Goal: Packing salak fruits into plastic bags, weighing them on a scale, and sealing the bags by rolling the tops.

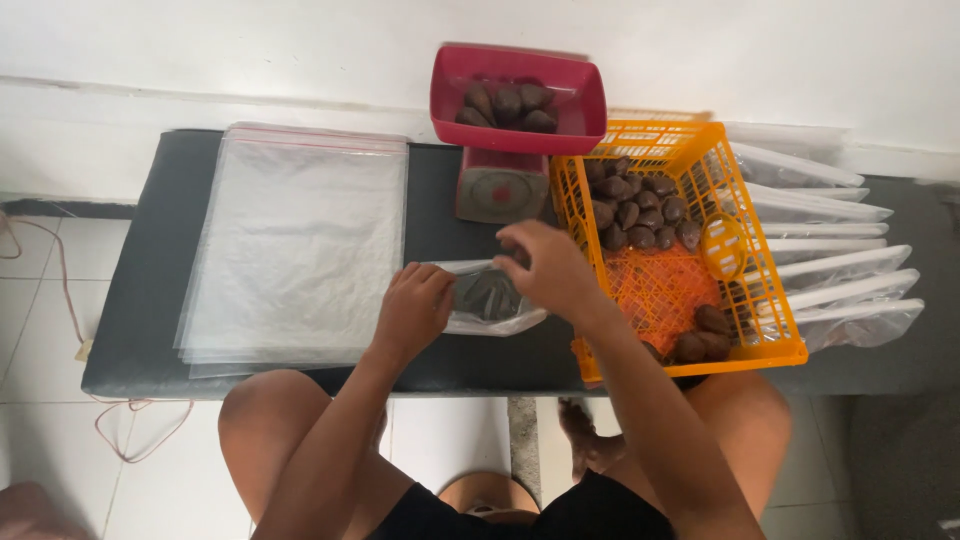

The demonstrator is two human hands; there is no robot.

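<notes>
Both hands grip the bag (490, 298) on the worktop (440, 200): your left hand (415, 305) pinches its mouth, right hand (550, 268) holds the other edge. Keep the mouth taut; fruit inside stays settled beside the basket (770, 300).

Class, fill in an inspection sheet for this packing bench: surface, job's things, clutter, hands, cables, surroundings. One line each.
Surface: dark low bench, set against a white wall.
Job's things: small clear bag with dark brown fruits inside, held at the bench's front middle; orange basket of the same fruits to its right; red tray of fruits on a small scale.
Clutter: stack of empty clear bags on the left; filled bags lined up on the right.
Hands: left hand grips the bag's edge; right hand is at the bag's mouth, what it holds is hidden.
Cables: thin red cord trailing on the floor at left.
Surroundings: white tiled floor; person's knees under the bench.
</notes>
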